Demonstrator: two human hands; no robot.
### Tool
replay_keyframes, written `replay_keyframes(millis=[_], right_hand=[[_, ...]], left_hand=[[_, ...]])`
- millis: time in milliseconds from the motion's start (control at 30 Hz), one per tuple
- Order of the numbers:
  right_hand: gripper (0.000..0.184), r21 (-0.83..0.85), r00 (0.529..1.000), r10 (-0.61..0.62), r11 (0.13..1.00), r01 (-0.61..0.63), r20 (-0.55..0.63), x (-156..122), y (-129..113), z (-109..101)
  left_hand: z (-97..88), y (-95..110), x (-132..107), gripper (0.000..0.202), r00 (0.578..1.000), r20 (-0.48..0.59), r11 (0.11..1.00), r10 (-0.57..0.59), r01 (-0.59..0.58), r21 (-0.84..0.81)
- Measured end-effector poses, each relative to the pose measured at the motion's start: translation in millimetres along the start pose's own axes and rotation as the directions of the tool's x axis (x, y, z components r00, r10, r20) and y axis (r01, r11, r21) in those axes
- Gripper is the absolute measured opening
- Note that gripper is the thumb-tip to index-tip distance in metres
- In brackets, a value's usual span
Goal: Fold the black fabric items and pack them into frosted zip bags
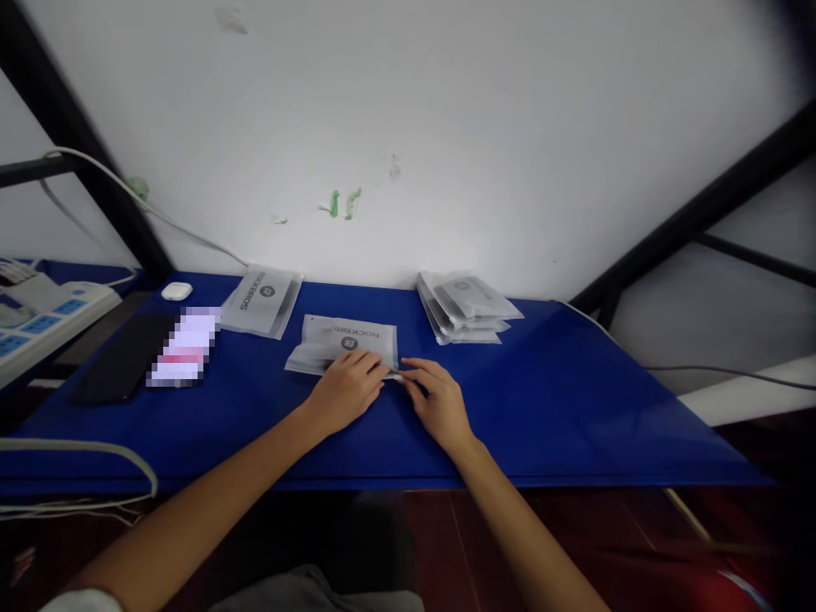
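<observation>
A frosted plastic zip bag [376, 334] printed ROCKBROS lies on the blue table in front of me, with something dark showing faintly inside near its lower edge. My left hand [348, 387] rests over that edge, its fingers curled and gripping the bag's near side. At the bag's right corner, my right hand [439, 399] has thumb and index finger pinched around the small white zip slider [396, 376]. The left fingers cover part of the lower edge.
Behind to the right is a stack of similar bags [472, 302]; another bag [263, 299] lies back left. Left of me are a lit phone [184, 348], a black phone-like slab [124, 361], a white earbud case [177, 291] and a power strip [57, 319]. Black metal bars flank the table.
</observation>
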State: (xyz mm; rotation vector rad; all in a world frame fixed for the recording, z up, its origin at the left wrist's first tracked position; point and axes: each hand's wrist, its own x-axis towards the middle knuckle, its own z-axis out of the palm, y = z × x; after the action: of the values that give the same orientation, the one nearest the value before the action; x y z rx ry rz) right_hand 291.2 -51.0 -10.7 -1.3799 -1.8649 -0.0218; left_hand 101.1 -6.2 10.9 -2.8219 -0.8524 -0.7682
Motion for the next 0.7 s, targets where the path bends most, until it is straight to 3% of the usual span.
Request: replay_keyframes(millis=[467, 700], right_hand=[[0.028, -0.129, 0.99, -0.12, 0.983, 0.129, 0.077, 0.6, -5.5, -7.8], [0.023, -0.19, 0.993, -0.106, 0.975, 0.113, 0.049, 1.6, -2.8, -9.8]], left_hand=[[12.9, 15.3, 10.5, 0.024, 0.99, -0.024, 0.963, 0.14, -0.131, 0.236], [-5.1, 0.4, -4.3, 0.019, 0.991, -0.052, 0.945, 0.122, -0.101, 0.31]])
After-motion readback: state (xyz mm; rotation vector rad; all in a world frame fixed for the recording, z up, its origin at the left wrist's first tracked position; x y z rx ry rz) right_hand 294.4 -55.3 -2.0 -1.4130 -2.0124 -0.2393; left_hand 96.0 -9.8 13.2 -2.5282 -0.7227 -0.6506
